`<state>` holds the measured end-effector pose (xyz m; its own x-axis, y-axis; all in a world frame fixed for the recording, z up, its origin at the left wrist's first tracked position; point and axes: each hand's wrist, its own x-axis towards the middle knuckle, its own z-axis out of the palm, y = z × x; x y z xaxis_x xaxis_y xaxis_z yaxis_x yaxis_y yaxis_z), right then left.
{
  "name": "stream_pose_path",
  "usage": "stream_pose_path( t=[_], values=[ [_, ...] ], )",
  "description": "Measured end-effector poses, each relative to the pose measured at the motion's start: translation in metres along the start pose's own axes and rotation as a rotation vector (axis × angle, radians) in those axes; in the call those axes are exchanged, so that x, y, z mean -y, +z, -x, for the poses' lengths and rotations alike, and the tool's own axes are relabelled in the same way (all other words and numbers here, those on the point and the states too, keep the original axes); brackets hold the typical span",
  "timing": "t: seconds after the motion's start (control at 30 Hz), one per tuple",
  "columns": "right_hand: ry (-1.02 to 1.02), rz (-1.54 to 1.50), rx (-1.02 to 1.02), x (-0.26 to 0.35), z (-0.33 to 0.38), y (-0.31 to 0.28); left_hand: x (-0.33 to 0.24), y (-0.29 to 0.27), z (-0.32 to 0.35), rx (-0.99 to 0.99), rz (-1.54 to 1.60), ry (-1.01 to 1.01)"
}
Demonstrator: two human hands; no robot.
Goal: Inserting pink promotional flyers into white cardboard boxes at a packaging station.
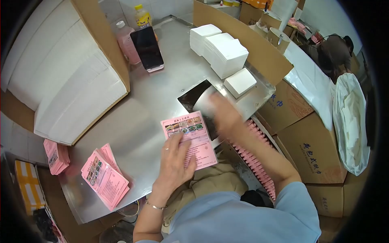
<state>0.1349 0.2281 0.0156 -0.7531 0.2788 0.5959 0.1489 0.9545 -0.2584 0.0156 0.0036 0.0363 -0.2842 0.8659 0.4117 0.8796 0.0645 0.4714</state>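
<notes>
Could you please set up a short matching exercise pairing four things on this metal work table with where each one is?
Things:
1. pink leaflet
2. stack of pink leaflets
3. phone
4. white paper stacks

Places:
A. propped upright at the far end, by the bottles
B. flat under the left hand
C. near left edge of the table
D. far right, along the cardboard wall

Pairs: 1-B, 2-C, 3-A, 4-D
</notes>
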Motion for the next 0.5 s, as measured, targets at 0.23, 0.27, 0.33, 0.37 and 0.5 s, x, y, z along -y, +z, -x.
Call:
stream_pose_path(
  t=[0.23,0.27,0.33,0.37,0.5],
  values=[
    [-0.264,0.139,0.321,0.079,-0.022,0.022,-0.004,0.002,0.003,0.011,-0.247,-0.208],
    [-0.236,0.034,0.102,0.085,-0.031,0.037,-0.011,0.004,-0.003,-0.058,-0.255,-0.225],
    [-0.340,0.072,0.161,0.103,-0.034,0.034,0.001,0.005,-0.002,-0.142,-0.274,-0.231],
    [-0.340,0.075,0.163,0.098,-0.026,0.031,0.008,-0.003,0.003,-0.048,-0.281,-0.203],
    [0.158,0.264,-0.017,0.020,-0.037,-0.011,-0.001,-0.009,0.008,0.057,-0.436,-0.274]
  ],
)
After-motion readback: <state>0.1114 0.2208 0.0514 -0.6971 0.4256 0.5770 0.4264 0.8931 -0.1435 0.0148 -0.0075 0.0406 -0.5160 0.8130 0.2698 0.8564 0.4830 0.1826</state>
